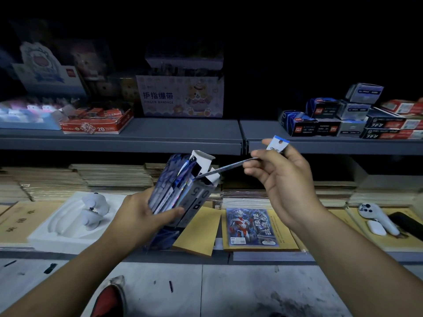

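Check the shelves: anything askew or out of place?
Yes. The small boxes at upper right are piled crookedly, some tilted. The yellow envelope beside the left hand lies skewed, its corner overhanging the shelf edge.

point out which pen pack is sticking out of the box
The slim pack pinched in the right hand, slanting out of the box; the rest sit inside it.

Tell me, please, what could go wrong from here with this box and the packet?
The open box is tilted in the left hand, with packets standing out of its top; they may slide out. The right hand pinches the thin packet only at its tab end, so it may bend or snag on the box's raised flap.
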Available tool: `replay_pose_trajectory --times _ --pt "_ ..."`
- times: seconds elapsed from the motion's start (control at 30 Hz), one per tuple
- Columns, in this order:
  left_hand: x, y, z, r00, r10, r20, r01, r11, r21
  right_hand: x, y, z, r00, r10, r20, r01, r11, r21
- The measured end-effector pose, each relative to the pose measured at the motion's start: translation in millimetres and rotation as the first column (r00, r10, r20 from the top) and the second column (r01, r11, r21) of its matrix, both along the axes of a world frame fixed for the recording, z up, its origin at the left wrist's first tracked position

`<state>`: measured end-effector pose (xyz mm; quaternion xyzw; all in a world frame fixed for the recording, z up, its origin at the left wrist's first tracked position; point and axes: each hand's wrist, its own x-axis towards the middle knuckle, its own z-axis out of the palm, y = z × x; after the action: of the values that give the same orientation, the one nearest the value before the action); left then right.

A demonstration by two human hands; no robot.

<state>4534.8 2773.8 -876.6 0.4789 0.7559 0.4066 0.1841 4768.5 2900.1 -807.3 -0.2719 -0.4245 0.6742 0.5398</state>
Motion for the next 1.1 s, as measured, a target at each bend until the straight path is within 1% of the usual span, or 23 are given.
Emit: replay_pose_trajectory --times 0.07,0.13,0.2,0.3,0.33,0.43,0.53,0.67,0.83,1.0,1.1 --pt "-0.5 0.2 1.0 1.000 0.013 0.009 -0.013 1.000 0.003 -1.6 -1.4 1.5 0.999 0.045 -0.031 -0.044 0.999 0.016" --pt "0.2 -0.1 2.0 1.000 0.017 0.022 -0.017 1.000 0.007 -2.8 -1.5 1.7 0.998 0.044 -0.034 -0.043 0.999 0.024" --pt "1.9 -0.4 3.0 0.999 0.003 0.043 -0.003 1.000 0.009 -2.6 -0.5 0.3 1.000 -0.027 -0.007 0.027 1.000 0.016" --pt "3.7 -1.2 4.2 0.998 -0.015 0.059 0.014 1.000 0.014 0.2 4.1 -5.2 0.970 -0.194 0.144 0.184 0.980 0.082" --pt "4.0 -1.5 4.7 0.998 -0.016 0.063 0.015 1.000 0.015 1.6 5.7 -7.0 0.957 -0.234 0.170 0.219 0.970 0.103" --pt "5.1 -1.5 5.3 0.997 -0.033 0.073 0.032 0.999 0.016 3.6 8.6 -8.9 0.949 -0.283 0.140 0.267 0.956 0.123" --pt "7.1 -1.5 5.5 0.996 -0.041 0.074 0.041 0.999 0.007 3.5 8.4 -7.4 0.954 -0.278 0.112 0.260 0.954 0.151" --pt "2.5 0.0 2.2 0.999 -0.008 0.054 0.008 1.000 0.000 6.2 7.5 -4.7 0.948 -0.307 0.085 0.286 0.938 0.197" --pt "0.8 1.0 -0.9 1.000 0.003 0.024 -0.002 1.000 -0.020 4.6 3.8 -3.9 0.959 -0.273 0.078 0.249 0.941 0.229" --pt "5.2 -0.2 1.5 0.999 -0.037 0.016 0.037 0.999 -0.027 -0.1 2.3 -11.0 0.937 -0.301 0.177 0.240 0.923 0.301" --pt "9.9 -1.5 3.2 0.998 -0.068 -0.014 0.068 0.997 -0.038 -5.0 -4.3 -16.5 0.929 -0.273 0.248 0.179 0.922 0.345"
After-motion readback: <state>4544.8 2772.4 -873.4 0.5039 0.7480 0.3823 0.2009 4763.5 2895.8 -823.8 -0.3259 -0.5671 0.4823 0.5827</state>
